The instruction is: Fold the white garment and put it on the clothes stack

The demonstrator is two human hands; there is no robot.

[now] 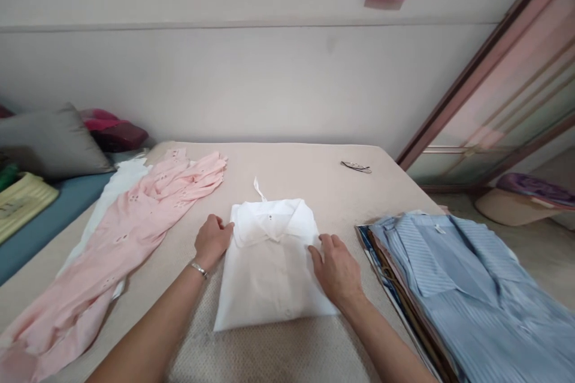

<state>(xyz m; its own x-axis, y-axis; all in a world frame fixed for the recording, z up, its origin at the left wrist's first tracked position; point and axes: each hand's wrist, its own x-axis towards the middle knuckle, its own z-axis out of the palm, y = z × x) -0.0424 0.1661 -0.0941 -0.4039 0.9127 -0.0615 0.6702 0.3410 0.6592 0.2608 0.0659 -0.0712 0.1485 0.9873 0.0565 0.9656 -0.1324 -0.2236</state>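
Observation:
A white collared shirt [269, 278], folded into a neat rectangle, lies flat in front of me with its collar at the far end. A thin white strip [259, 188] sticks out beyond the collar. At the shirt's upper left edge, my left hand [213, 244] has curled fingers and pinches the fabric; a silver bracelet circles that wrist. My right hand [338, 269] grips the opposite edge, thumb over the cloth and fingers along the side. The fingertips of both hands are partly hidden.
A pink garment [130, 221] lies loosely over white cloth at left. Right of me rises a stack of folded clothes topped by a blue striped shirt [476, 299]. Glasses [356, 166] rest near the bed's far edge. A grey cushion [49, 140] and yellow basket [27, 203] stand far left.

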